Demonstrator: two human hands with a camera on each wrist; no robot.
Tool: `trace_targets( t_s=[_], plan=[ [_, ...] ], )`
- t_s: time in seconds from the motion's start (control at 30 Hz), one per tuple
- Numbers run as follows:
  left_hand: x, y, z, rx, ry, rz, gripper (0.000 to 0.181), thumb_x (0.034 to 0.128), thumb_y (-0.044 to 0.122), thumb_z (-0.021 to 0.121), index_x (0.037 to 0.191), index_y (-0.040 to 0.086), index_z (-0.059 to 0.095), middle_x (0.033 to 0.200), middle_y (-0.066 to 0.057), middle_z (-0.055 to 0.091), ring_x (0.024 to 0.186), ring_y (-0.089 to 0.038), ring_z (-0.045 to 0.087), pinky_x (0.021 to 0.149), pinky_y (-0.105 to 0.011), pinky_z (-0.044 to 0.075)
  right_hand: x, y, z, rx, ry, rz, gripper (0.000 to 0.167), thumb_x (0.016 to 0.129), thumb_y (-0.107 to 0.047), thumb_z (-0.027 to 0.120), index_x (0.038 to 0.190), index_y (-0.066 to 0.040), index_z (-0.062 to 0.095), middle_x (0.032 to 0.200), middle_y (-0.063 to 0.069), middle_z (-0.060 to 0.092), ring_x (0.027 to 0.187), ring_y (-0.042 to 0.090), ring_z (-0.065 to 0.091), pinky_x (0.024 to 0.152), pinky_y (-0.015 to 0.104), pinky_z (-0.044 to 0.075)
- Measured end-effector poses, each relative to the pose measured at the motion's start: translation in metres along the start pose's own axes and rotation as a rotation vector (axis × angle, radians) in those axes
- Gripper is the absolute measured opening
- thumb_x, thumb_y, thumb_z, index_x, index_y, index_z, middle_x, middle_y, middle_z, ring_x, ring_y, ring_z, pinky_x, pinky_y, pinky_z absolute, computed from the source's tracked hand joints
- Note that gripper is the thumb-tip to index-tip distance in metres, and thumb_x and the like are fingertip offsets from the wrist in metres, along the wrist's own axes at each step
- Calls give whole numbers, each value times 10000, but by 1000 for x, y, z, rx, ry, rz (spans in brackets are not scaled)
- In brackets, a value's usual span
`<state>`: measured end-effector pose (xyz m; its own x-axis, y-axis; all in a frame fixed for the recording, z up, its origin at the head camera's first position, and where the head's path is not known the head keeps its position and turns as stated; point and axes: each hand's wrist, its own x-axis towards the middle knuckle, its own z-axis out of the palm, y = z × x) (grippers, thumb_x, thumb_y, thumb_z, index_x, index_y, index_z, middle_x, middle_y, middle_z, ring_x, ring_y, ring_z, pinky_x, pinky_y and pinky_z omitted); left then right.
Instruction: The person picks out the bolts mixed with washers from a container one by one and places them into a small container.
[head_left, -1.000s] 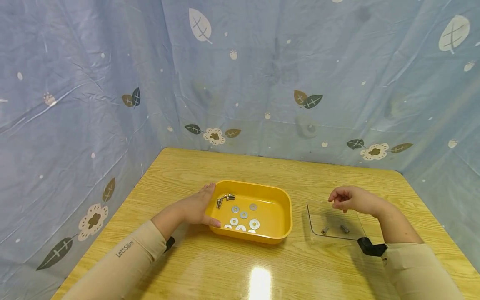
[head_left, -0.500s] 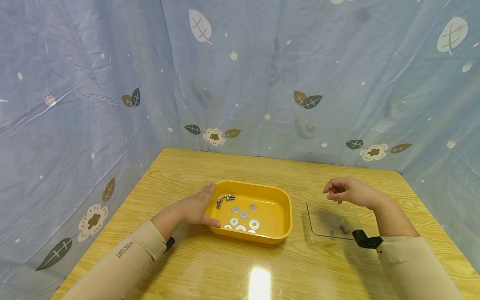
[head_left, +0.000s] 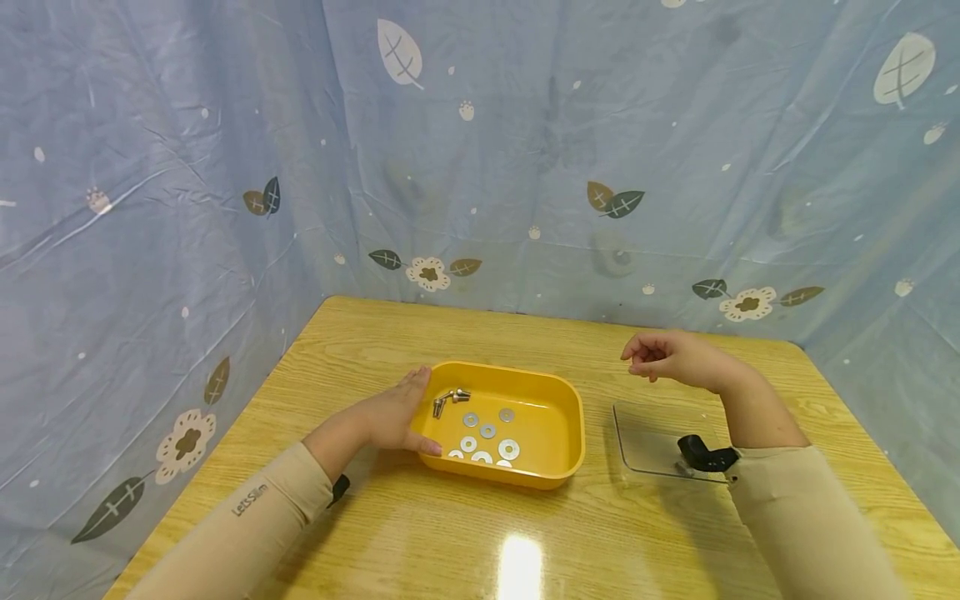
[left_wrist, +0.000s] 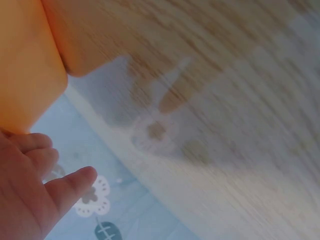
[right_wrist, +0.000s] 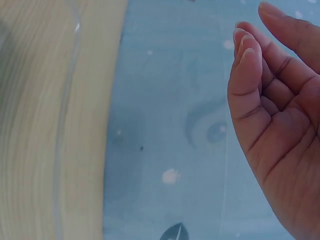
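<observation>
The left hand (head_left: 390, 414) rests against the left end of a yellow tray (head_left: 561, 479), its thumb at the front-left corner. Several silver washers (head_left: 508, 449) lie in the tray, with several metal fittings (head_left: 461, 395) at its left. In the left wrist view, the hand (left_wrist: 35, 185) touches the outer wall of the tray (left_wrist: 30, 65). The right hand (head_left: 682, 358) hovers behind a clear tray (head_left: 645, 433). In the right wrist view, the right hand (right_wrist: 280, 115) has bent fingers, a thumb apart from them, and nothing visible between.
A wooden table (head_left: 420, 533) carries both trays. Blue patterned cloth (head_left: 510, 167) hangs behind it and at both sides. A black wrist mount (head_left: 705, 456) on the right sleeve partly covers the clear tray and a metal piece in it.
The right hand has moved up and left, from over the clear tray to behind it. The left hand and yellow tray have stayed put.
</observation>
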<state>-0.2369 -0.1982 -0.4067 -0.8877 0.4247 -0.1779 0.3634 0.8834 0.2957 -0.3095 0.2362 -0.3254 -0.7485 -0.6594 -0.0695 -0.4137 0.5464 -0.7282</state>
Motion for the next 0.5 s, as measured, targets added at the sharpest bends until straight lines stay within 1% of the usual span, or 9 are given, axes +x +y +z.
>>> trace_targets(
  t_s=[0.1,0.13,0.17,0.27,0.33,0.4,0.5],
  plan=[
    [0,0,0,-2,4,6,1237,672,678,629,1451,-11,-39,1516,-187,-1,1392,-301,29,1106,-421,135,9,-7,2,5,7,-33,182,903,-141,576,1045,-26,577,853,80,587,757,153,568,667,280,497],
    [0,-1,0,-2,3,6,1238,671,678,631,1451,-11,-40,1516,-187,-3,1392,-300,28,1106,-420,135,13,-9,2,6,11,-50,175,901,-141,580,1038,-33,584,846,67,591,753,146,570,660,277,498],
    [1,-1,0,0,4,5,1240,670,679,631,1451,-11,-41,1516,-186,-2,1392,-299,28,1106,-418,135,16,-10,3,5,13,-84,167,900,-126,579,1030,-22,586,834,67,594,740,150,571,646,278,498],
    [1,-1,1,-1,3,6,1244,668,683,629,1451,-9,-46,1517,-185,-6,1392,-300,25,1107,-417,134,25,-15,7,4,13,-124,151,898,-124,583,1017,-33,598,823,47,605,716,166,574,625,280,500],
    [1,-2,1,-2,-3,1,1246,667,690,622,1451,4,-61,1518,-174,-18,1393,-291,13,1109,-410,127,32,-19,11,12,0,-127,152,898,-131,584,1017,-37,602,828,49,606,708,190,569,626,285,499],
    [1,-2,2,-7,-7,1,1245,669,690,620,1451,11,-70,1519,-169,-27,1394,-287,3,1109,-411,124,37,-24,15,21,-13,-104,164,898,-145,587,1027,-45,602,847,56,603,719,217,563,640,293,502],
    [2,-3,3,-8,-11,-1,1239,672,688,618,1452,17,-74,1520,-161,-35,1394,-279,-9,1110,-412,122,46,-31,22,24,-29,-98,165,903,-141,579,1032,-40,599,871,74,597,735,247,555,653,300,502]
  ],
)
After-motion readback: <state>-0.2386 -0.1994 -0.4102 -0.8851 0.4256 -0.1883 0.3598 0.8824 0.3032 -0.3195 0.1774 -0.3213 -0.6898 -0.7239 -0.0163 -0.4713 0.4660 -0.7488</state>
